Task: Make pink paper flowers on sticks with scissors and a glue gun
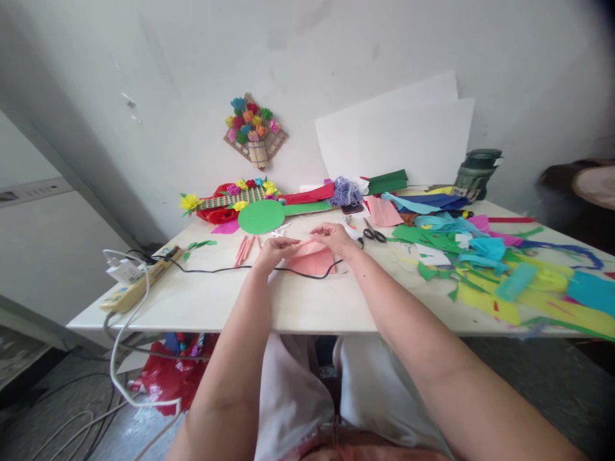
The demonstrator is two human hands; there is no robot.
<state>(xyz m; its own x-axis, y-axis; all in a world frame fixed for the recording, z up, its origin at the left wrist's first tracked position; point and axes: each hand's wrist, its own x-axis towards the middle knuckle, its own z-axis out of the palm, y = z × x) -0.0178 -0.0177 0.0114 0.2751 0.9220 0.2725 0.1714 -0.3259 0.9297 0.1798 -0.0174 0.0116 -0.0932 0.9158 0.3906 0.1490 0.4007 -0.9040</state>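
Note:
My left hand (275, 248) and my right hand (335, 235) meet over the middle of the white table (216, 301). Both pinch a pink sheet of paper (313, 258), which lies partly on the table and is rolled or folded along its top edge between my fingers. A black cable (211, 269) runs under the paper. Several rolled pink paper sticks (244, 249) lie just left of my left hand. Black-handled scissors (373, 233) lie to the right of my right hand.
A green paper disc (262, 217) and paper flowers (230, 198) lie at the back. Heaps of coloured paper scraps (500, 269) cover the right side. A power strip (139, 282) sits at the left edge. White sheets (398, 137) and a flower craft (254, 131) lean on the wall.

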